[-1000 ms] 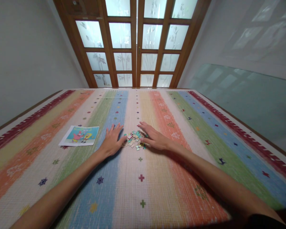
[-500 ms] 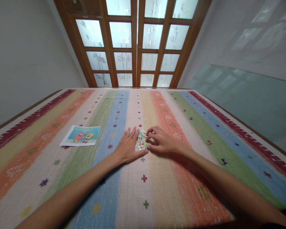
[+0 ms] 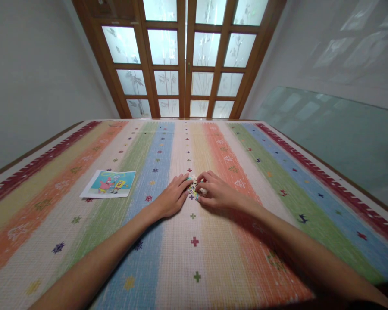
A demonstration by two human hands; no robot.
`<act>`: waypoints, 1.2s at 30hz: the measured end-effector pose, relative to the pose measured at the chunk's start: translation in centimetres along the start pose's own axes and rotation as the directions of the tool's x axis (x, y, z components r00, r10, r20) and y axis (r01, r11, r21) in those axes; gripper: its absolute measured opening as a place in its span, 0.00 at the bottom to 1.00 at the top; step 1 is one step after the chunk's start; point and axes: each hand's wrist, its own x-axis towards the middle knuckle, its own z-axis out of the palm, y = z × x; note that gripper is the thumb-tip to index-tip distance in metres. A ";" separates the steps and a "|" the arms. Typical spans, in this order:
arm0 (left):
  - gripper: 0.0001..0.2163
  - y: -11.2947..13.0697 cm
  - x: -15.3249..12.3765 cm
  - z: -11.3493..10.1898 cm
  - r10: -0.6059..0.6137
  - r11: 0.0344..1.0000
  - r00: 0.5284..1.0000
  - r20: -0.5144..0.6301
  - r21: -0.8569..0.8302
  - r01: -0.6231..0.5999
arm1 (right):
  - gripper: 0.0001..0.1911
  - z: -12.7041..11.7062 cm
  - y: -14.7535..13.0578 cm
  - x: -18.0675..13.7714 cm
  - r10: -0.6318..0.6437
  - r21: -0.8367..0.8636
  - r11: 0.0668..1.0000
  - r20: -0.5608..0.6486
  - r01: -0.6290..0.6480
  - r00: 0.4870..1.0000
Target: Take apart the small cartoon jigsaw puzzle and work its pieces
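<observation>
A small heap of colourful jigsaw puzzle pieces (image 3: pixel 192 188) lies on the striped mat (image 3: pixel 194 258), squeezed between my two hands. My left hand (image 3: pixel 172 197) rests palm down on the mat, its fingers stretched out side by side and pressed against the heap's left edge. My right hand (image 3: pixel 217 192) sits on the heap's right side with its fingers curled over the pieces, hiding most of them. A printed cartoon picture card (image 3: pixel 109 184) lies flat on the mat to the left of my left hand.
The striped mat (image 3: pixel 278 181) covers the floor between grey walls. A wooden door with frosted glass panes (image 3: pixel 184 60) stands at the far end. A glass panel (image 3: pixel 336 137) leans along the right wall.
The spread-out pieces have been pushed into a tight heap. My hands have come together around it, the left sliding right and the right curling its fingers over the pieces.
</observation>
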 end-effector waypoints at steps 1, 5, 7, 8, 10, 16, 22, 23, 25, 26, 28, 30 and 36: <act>0.20 0.0 0.0 0.1 0.005 1.000 1.000 -0.010 -0.006 -0.005 | 0.10 0.0 0.0 0.1 0.005 -0.008 1.000 0.002 -0.005 1.000; 0.20 -0.2 0.1 0.4 0.029 0.997 0.998 -0.061 -0.063 -0.033 | 0.12 -0.1 -0.3 0.4 0.022 -0.010 1.000 0.047 -0.021 0.999; 0.20 -0.5 0.1 0.5 0.027 0.995 0.995 -0.100 -0.098 -0.037 | 0.10 -0.3 -0.4 0.6 0.043 0.004 0.999 0.066 -0.043 0.997; 0.20 -0.6 0.1 0.6 0.023 0.993 0.993 -0.117 -0.110 -0.036 | 0.10 -0.4 -0.4 0.7 0.060 0.015 0.998 0.075 -0.061 0.995; 0.20 -0.8 0.2 0.6 0.013 0.992 0.990 -0.142 -0.121 -0.031 | 0.12 -0.6 -0.5 0.9 0.094 0.049 0.994 0.100 -0.099 0.991; 0.19 -0.9 0.2 0.8 0.008 0.992 0.985 -0.171 -0.124 -0.029 | 0.13 -0.9 -0.4 1.6 0.137 0.214 0.964 0.118 -0.160 0.984; 0.19 -0.6 0.0 0.9 -0.018 0.993 0.983 -0.182 -0.119 -0.003 | 0.06 -0.3 0.2 1.5 0.214 0.542 0.806 0.104 -0.236 0.971; 0.19 -0.5 0.0 0.9 -0.021 0.993 0.983 -0.181 -0.118 0.000 | 0.07 -0.2 0.4 1.5 0.236 0.600 0.762 0.091 -0.242 0.967; 0.19 -0.4 0.0 0.8 -0.024 0.993 0.984 -0.178 -0.117 0.003 | 0.10 -0.2 0.7 1.5 0.277 0.697 0.670 0.086 -0.257 0.957; 0.19 -0.3 0.0 0.7 -0.024 0.993 0.984 -0.176 -0.115 0.004 | 0.11 -0.2 0.8 1.5 0.294 0.731 0.631 0.087 -0.262 0.952; 0.19 -0.2 0.0 0.6 -0.025 0.994 0.985 -0.172 -0.112 0.006 | 0.13 -0.4 1.1 1.6 0.326 0.767 0.585 0.075 -0.263 0.943; 0.18 -0.1 0.0 0.6 -0.026 0.994 0.985 -0.168 -0.108 0.008 | 0.14 -0.7 1.3 1.7 0.355 0.780 0.572 0.044 -0.254 0.934; 0.17 0.4 0.1 0.4 -0.011 0.997 0.990 -0.138 -0.082 0.000 | 0.12 -0.5 1.9 1.9 0.410 0.777 0.566 0.022 -0.273 0.912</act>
